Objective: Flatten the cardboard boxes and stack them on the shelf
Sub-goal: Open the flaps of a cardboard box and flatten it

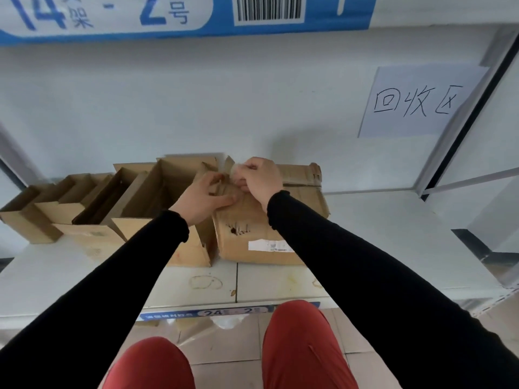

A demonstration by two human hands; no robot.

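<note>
Your left hand (206,199) pressed the sealed cardboard box (252,234) near the shelf (365,234) middle, fingers curled on its top. Your right hand (259,178) pinched the clear tape (234,171); you had better peel it low along the seam. I counted about four open boxes (157,197) at the left and one closed.

You've got 1 view only: head cam, looking fwd and down, close over the white metal shelf (365,279) at your knees.
</note>
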